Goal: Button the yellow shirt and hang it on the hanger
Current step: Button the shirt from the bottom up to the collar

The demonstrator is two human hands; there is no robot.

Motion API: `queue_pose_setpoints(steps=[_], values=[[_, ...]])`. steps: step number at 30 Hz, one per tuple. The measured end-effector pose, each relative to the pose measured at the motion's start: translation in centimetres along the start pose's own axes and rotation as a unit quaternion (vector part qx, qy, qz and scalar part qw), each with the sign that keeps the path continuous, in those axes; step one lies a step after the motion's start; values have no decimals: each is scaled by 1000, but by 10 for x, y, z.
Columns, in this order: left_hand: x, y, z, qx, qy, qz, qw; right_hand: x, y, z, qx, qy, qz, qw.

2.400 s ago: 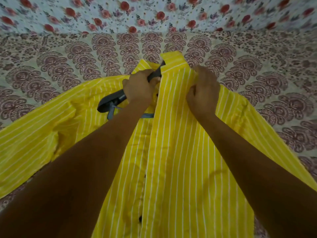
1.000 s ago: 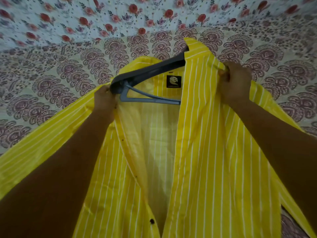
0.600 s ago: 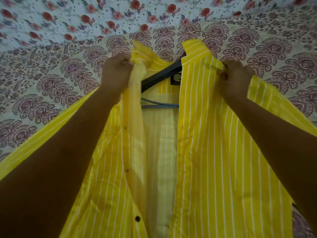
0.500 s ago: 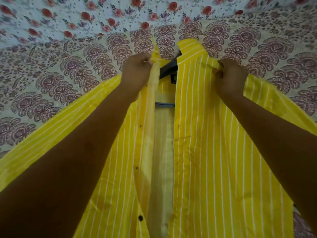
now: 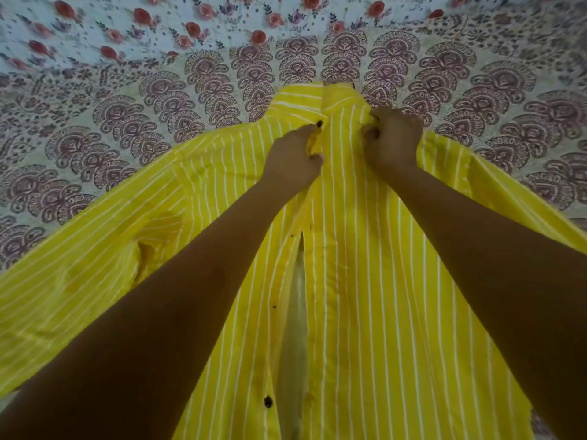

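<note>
**Head view.** Nearest the viewer, both forearms reach away over a yellow shirt [image 5: 381, 281]. It lies front-up on a patterned bedsheet [image 5: 127, 122], its long axis running near to far, with the collar [image 5: 301, 100] at the far end.

In the near part the two fronts lie apart, showing the pale inside of the back. A dark lower button [image 5: 268, 402] sits unfastened on the left front's edge, and further dark buttons follow the same edge farther up. The fronts converge toward the hands.

The left hand [image 5: 293, 157] pinches the left front's edge, fingers curled on the cloth. The right hand [image 5: 392, 138], just beside it on the right, clutches a fold of the right front below the collar.

The top button [image 5: 319, 123] shows just beyond the left hand, touching the right front's edge. The left hand is the nearer to it.

Fastening it probably requires drawing the right front's edge leftward across the button. The buttonhole itself cannot be made out. No hanger is visible, and whether one lies under the cloth cannot be told.
</note>
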State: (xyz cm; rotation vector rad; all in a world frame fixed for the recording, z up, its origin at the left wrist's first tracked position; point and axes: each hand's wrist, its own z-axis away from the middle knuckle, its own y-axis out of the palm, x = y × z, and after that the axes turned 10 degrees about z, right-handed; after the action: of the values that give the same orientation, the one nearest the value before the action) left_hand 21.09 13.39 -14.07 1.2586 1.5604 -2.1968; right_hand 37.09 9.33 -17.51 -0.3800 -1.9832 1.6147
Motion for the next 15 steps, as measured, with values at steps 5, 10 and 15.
queue_pose_setpoints(steps=[5, 10, 15], values=[[23, 9, 54, 20, 23, -119, 992, 6, -9, 67, 27, -34, -22, 999], [55, 16, 152, 21, 37, -99, 994, 7, -7, 207, 44, -113, -61, 991], [78, 25, 273, 79, 21, -113, 990, -5, -22, 349, 130, -116, -47, 984]])
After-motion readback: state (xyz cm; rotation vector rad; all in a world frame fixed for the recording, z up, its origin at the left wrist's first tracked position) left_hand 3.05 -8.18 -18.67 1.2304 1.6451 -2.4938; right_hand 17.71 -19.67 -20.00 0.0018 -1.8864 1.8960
